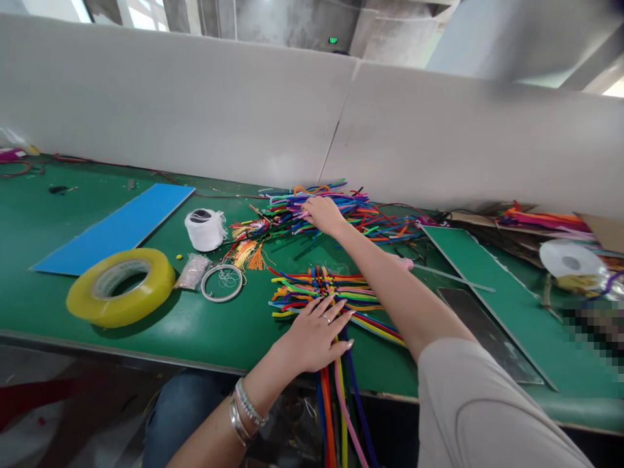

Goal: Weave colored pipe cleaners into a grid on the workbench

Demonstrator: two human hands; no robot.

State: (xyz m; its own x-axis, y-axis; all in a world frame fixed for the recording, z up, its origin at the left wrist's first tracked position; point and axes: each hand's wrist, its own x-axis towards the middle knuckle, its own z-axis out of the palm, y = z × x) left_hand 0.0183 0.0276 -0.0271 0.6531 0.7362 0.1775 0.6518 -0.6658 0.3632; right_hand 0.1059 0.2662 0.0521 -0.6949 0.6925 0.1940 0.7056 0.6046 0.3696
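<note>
The left hand (pixel 314 335) is lying open and flat on a woven mat of fuzzy pipe cleaners (pixel 322 292), with its fingers spread and not squeezing. Long, bendy ends of the mat are hanging down over the table edge. The right hand (pixel 322 216) is pressing down into a messy pile of loose pipe cleaners (pixel 351 211), but I cannot tell if it is holding any. The soft, wiry pile is lying just behind the mat, by a smooth white wall (pixel 195 110). A fat, shiny yellow tape roll (pixel 90 302) is lying on the green table (pixel 146 331), near a flat blue board (pixel 117 227), a round white roll (pixel 205 229), a thin metal ring (pixel 221 300), and stringy orange tassels (pixel 256 260).
</note>
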